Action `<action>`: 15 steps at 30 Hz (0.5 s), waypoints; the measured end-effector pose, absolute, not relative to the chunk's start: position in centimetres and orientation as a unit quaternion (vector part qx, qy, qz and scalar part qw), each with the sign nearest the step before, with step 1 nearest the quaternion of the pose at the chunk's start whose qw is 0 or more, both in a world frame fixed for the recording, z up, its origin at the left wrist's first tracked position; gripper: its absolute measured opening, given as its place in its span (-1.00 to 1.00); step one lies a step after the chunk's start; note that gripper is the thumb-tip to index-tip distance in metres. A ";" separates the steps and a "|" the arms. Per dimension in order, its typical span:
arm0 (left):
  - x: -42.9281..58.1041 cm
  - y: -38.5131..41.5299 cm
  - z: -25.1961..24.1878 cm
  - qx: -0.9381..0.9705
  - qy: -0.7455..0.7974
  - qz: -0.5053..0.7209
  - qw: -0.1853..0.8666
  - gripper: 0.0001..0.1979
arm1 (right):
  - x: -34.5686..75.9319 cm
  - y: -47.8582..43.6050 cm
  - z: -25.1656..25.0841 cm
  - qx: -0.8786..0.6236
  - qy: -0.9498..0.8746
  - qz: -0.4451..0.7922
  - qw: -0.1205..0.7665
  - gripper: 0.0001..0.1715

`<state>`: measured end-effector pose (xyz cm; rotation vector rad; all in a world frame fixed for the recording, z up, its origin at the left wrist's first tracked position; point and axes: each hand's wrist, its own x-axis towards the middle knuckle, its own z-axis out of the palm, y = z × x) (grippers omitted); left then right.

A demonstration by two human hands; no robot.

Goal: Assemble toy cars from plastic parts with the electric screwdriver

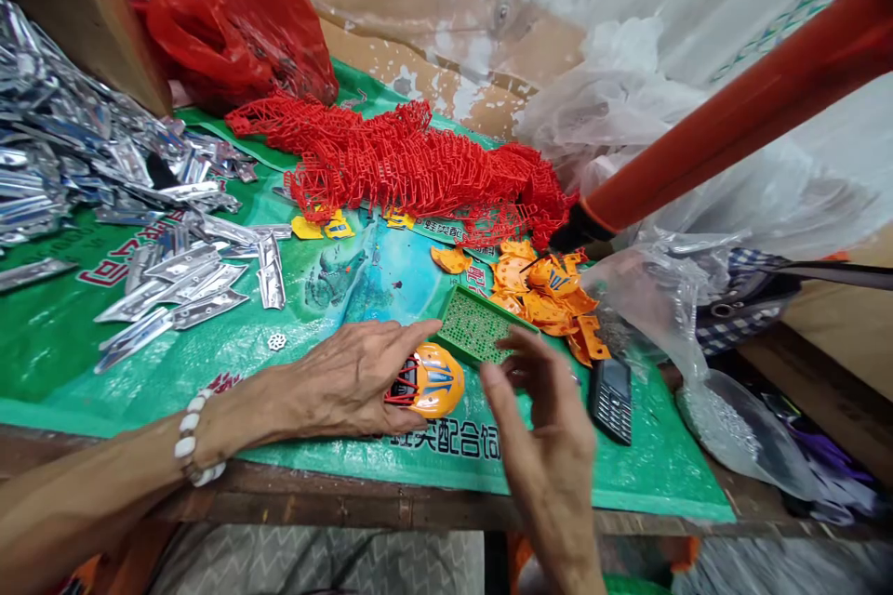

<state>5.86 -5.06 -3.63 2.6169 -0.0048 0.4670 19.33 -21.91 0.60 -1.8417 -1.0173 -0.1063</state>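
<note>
My left hand [349, 376] wraps round an orange toy car body shell [441, 379] with blue markings and a red frame at its side, holding it on the green sheet. My right hand [544, 409] is raised at the near right corner of a small green tray [446, 335] filled with tiny metal pieces. Its fingers are curled in towards the thumb and slightly blurred; whatever is between them is too small to make out. Behind the tray lies a pile of orange car shells [548, 293]. A red screwdriver-like tool [726, 102] with a black nose and thin bit slants over them.
Red plastic frames [419, 163] are heaped at the back, silvery parts [76, 130] at the left. A red bag [241, 28] stands behind. A black keypad phone [612, 400] lies at the right, near clear plastic bags [726, 428]. The table edge [335, 493] runs along the front.
</note>
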 end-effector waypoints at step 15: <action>4.6 -6.6 1.9 0.977 0.047 0.146 0.146 -0.55 | 21.5 -18.3 -1.6 -0.711 -0.558 0.011 0.428 -0.74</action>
